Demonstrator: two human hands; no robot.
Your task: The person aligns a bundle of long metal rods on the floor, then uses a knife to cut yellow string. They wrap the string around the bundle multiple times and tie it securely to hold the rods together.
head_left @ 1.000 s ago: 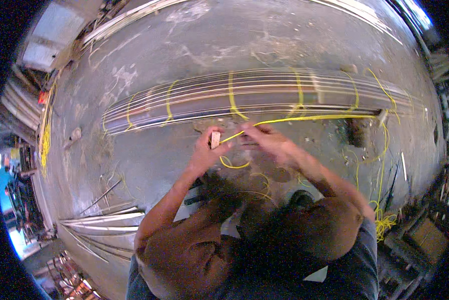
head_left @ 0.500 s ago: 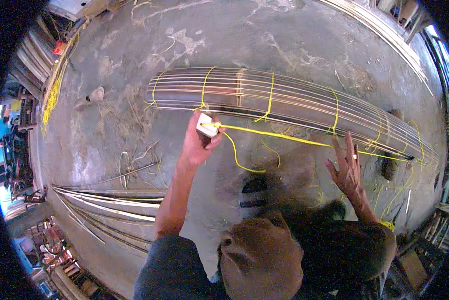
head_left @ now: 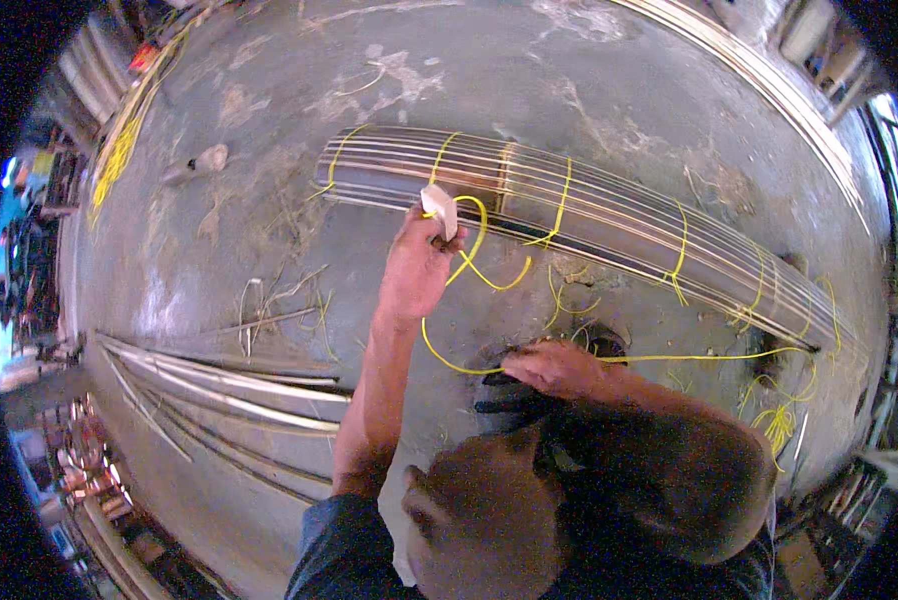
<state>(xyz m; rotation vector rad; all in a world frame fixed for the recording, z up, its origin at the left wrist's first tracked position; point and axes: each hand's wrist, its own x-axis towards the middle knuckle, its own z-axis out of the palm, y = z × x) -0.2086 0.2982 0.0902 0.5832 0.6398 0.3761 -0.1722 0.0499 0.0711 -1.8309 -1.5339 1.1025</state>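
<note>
My left hand (head_left: 424,255) is closed on a small white block (head_left: 438,212), held up beside the near edge of a long rounded bundle. Yellow cord (head_left: 482,225) loops from the block and hangs below it. Lower and to the right, my right hand (head_left: 561,368) is closed around the yellow cord; the line runs in at its fingertips and away past the wrist to the bundle's right end. The long bundle (head_left: 609,215) lies slantwise on the floor, with thin pale strips running lengthwise over it and yellow ties across it at intervals.
Loose pale strips (head_left: 269,398) fan out on the floor at the left. Long strips (head_left: 759,85) lie at the far right. Yellow cord coils (head_left: 119,160) rest at the far left, and another cord heap (head_left: 775,428) is at the right. Cord scraps litter the concrete floor (head_left: 299,190).
The cord was taut from the block toward the bundle's right end and now hangs slack in loops. My right hand, spread before, has come down and left onto the cord; the left hand has risen slightly.
</note>
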